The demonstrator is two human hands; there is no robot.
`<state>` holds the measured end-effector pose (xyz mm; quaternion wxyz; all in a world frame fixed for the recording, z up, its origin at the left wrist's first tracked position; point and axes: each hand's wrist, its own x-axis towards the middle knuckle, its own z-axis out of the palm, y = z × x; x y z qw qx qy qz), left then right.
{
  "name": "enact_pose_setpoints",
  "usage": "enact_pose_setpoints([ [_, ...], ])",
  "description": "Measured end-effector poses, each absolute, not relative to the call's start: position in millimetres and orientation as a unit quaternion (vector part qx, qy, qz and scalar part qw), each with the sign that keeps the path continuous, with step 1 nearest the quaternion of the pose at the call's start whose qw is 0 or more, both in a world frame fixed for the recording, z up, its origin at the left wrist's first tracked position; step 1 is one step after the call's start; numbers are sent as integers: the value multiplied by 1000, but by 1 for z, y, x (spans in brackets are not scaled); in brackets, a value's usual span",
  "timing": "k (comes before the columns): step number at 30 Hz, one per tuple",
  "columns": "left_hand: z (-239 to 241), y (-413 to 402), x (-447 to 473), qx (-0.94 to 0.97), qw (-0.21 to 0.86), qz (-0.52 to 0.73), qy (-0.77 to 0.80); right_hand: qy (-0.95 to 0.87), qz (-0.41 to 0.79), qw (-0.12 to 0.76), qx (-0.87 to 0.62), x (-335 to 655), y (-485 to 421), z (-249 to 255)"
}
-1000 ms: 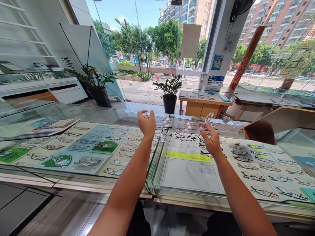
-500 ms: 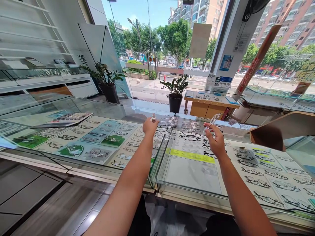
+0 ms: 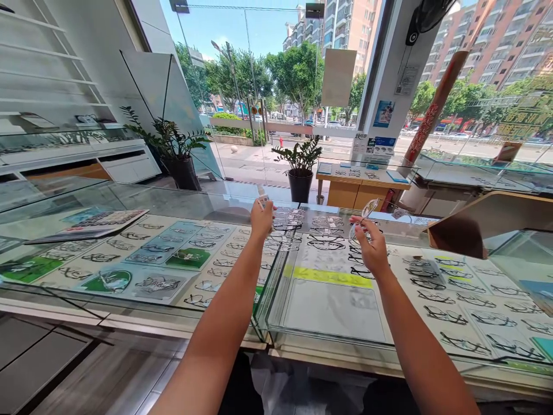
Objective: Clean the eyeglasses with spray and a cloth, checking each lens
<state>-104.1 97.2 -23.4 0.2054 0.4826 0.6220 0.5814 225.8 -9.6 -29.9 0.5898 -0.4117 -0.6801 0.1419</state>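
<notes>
My left hand [image 3: 261,221] is closed around a small bottle [image 3: 263,199] with a whitish label; its narrow top points up and slightly left. The hand is over the far part of the glass counter [image 3: 319,333]. To the right, my right hand [image 3: 371,246] pinches a pair of eyeglasses [image 3: 370,208] with thin rims, held tilted above the glass. One lens sticks up past the fingers and the other shows at their left. Part of the frame is hidden behind the fingers. Rows of eyeglasses [image 3: 327,242] lie under the glass between and beyond my hands.
A brown angled panel [image 3: 458,227] stands on the counter at the right. At the left lies a printed magazine or board [image 3: 97,225]. Beyond the counter are potted plants [image 3: 300,185], a small wooden display table [image 3: 358,193] and glass doors to the street.
My left hand has tipped the bottle to the left and raised it slightly, showing more of its label. My right hand keeps hold of the eyeglasses. The whole view has shifted a little.
</notes>
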Motion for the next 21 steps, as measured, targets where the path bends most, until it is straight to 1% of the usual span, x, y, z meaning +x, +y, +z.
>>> enact_pose_setpoints([
  [2, -14, 87, -85, 507, 277, 602, 552, -682, 141, 588, -411, 225, -10, -29],
  [4, -6, 73, -65, 496, 418, 634, 421, -686, 137, 584, -411, 225, -11, -29],
  [8, 6, 40, -36, 498, 592, 570, 276, -689, 148, 577, -412, 224, -11, -29],
  [11, 13, 22, -24, 493, 671, 507, 222, -692, 171, 573, -404, 222, -12, -29],
  [14, 16, 13, -18, 490, 708, 464, 205, -698, 210, 564, -388, 218, -15, -29],
  [17, 13, 13, -14, 501, 713, 442, 210, -705, 253, 551, -368, 215, -18, -29],
  [19, 7, 16, -11, 523, 684, 454, 228, -707, 284, 542, -355, 213, -19, -28],
  [21, -1, 20, -9, 566, 601, 491, 277, -708, 322, 530, -337, 211, -20, -27],
])
